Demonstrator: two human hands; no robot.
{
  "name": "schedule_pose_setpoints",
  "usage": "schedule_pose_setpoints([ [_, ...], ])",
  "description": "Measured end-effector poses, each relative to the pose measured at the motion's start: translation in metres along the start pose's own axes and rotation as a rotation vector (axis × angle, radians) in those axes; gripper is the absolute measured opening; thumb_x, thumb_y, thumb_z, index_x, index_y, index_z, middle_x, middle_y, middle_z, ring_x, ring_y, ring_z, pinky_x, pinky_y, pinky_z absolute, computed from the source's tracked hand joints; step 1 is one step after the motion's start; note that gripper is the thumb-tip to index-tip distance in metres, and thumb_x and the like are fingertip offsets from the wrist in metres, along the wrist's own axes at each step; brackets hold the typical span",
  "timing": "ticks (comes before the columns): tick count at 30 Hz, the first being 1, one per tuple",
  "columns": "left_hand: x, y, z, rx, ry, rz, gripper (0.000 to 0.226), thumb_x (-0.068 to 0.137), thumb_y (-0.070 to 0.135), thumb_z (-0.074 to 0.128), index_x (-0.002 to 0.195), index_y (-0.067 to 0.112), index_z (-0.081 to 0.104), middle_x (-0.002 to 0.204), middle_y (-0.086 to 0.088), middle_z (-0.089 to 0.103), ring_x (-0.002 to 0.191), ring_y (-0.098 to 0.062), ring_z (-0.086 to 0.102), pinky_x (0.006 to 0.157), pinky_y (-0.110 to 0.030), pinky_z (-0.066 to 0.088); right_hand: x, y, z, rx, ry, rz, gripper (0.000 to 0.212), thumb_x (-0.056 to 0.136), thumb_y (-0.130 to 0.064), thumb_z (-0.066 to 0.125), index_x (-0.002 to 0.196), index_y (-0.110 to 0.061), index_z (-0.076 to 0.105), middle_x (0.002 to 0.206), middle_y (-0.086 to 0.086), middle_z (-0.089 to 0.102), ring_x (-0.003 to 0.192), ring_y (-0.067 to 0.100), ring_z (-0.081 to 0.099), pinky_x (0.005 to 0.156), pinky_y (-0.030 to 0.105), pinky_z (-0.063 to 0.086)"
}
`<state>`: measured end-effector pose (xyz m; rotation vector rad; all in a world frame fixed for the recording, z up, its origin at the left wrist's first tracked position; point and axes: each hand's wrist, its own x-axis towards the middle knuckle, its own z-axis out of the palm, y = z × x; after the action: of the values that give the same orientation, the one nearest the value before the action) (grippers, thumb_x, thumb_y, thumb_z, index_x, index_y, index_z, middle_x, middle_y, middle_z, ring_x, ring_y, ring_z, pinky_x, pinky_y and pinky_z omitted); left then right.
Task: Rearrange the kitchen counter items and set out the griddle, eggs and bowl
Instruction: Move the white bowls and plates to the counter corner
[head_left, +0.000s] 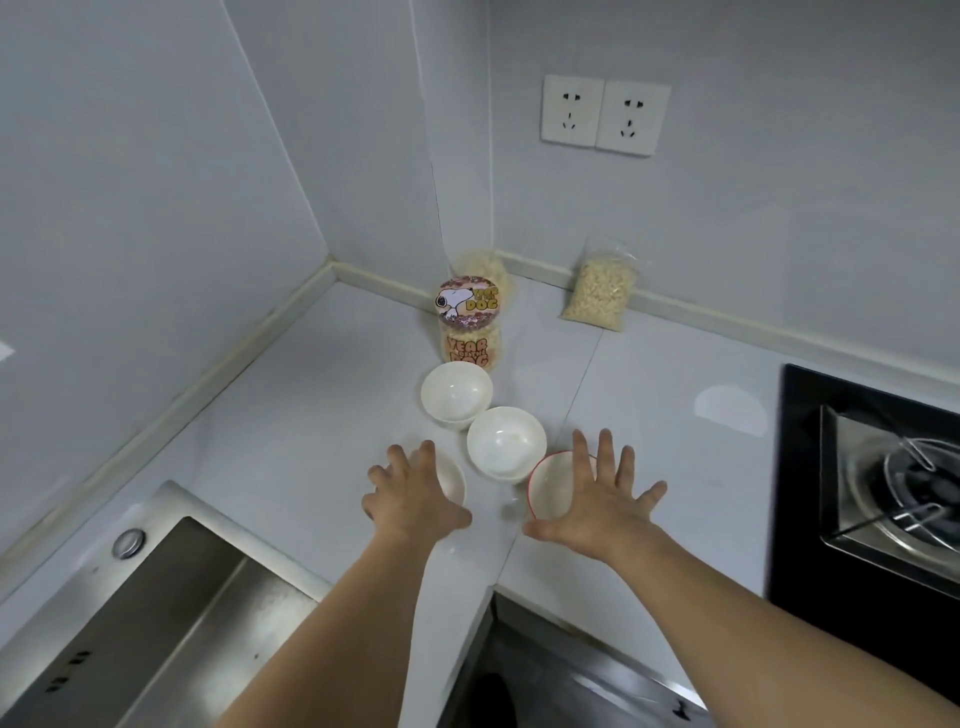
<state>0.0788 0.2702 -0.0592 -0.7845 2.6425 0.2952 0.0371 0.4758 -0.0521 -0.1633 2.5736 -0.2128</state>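
Both hands are spread wide, fingers straight, above a glossy white counter (291, 415): the left hand (413, 496) over a small white bowl (453, 480), the right hand (597, 499) over a red-rimmed bowl (550, 483). Two smooth round white bowls (456, 391) (506, 441) (both look empty) sit beyond, before a clear cylindrical jar (467, 327) of pale puffed pieces.

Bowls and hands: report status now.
Left hand open over small bowl. Right hand open over red-rimmed bowl. Neither gripped. Two white bowls close behind.
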Motion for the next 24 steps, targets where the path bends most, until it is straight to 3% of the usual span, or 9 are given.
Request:
schedule_pose_setpoints([
  [5, -0.001, 0.004, 0.007, 0.009, 0.002, 0.024, 0.102, 0.057, 0.055, 0.075, 0.140, 0.033, 0.020, 0.130, -0.003, 0.025, 0.117, -0.031, 0.035, 0.082, -0.042, 0.047, 0.006, -0.002, 0.008, 0.018, -0.027, 0.005, 0.138, 0.058, -0.077, 0.065, 0.144, -0.027, -0.031, 0.154, 0.003, -0.034, 0.144, 0.032, -0.024, 0.112, 0.066, 0.003],
  [9, 0.004, -0.004, 0.005, 0.052, 0.054, 0.078, 0.105, 0.057, 0.058, 0.075, 0.140, 0.033, 0.018, 0.131, -0.003, 0.024, 0.118, -0.031, 0.034, 0.081, -0.042, 0.046, 0.013, 0.000, 0.014, 0.049, -0.010, 0.047, 0.136, 0.061, -0.069, 0.069, 0.146, -0.026, -0.027, 0.158, 0.001, -0.020, 0.146, 0.031, -0.009, 0.112, 0.057, 0.018],
  [15, 0.004, -0.013, 0.005, 0.053, 0.029, 0.108, 0.106, 0.057, 0.058, 0.076, 0.142, 0.033, 0.017, 0.135, -0.003, 0.022, 0.120, -0.032, 0.033, 0.083, -0.042, 0.045, 0.022, -0.006, 0.020, 0.019, 0.043, 0.071, 0.131, 0.057, -0.063, 0.070, 0.148, -0.026, -0.016, 0.148, 0.004, 0.002, 0.134, 0.031, 0.015, 0.098, 0.041, 0.039],
  [19, 0.000, -0.019, 0.005, 0.076, 0.025, 0.152, 0.107, 0.057, 0.059, 0.075, 0.143, 0.034, 0.016, 0.137, -0.003, 0.022, 0.120, -0.032, 0.033, 0.086, -0.044, 0.046, 0.019, -0.004, 0.015, -0.004, 0.042, 0.059, 0.129, 0.054, -0.060, 0.072, 0.149, -0.026, -0.008, 0.140, 0.005, 0.012, 0.126, 0.030, 0.024, 0.094, 0.040, 0.043],
  [24, -0.010, -0.005, -0.003, 0.096, 0.028, 0.214, 0.107, 0.059, 0.060, 0.072, 0.145, 0.033, 0.014, 0.138, -0.003, 0.021, 0.121, -0.031, 0.033, 0.089, -0.043, 0.045, -0.004, 0.017, 0.004, 0.078, 0.060, 0.086, 0.125, 0.056, -0.057, 0.071, 0.149, -0.028, -0.006, 0.140, 0.004, 0.011, 0.126, 0.029, 0.024, 0.094, 0.039, 0.042],
])
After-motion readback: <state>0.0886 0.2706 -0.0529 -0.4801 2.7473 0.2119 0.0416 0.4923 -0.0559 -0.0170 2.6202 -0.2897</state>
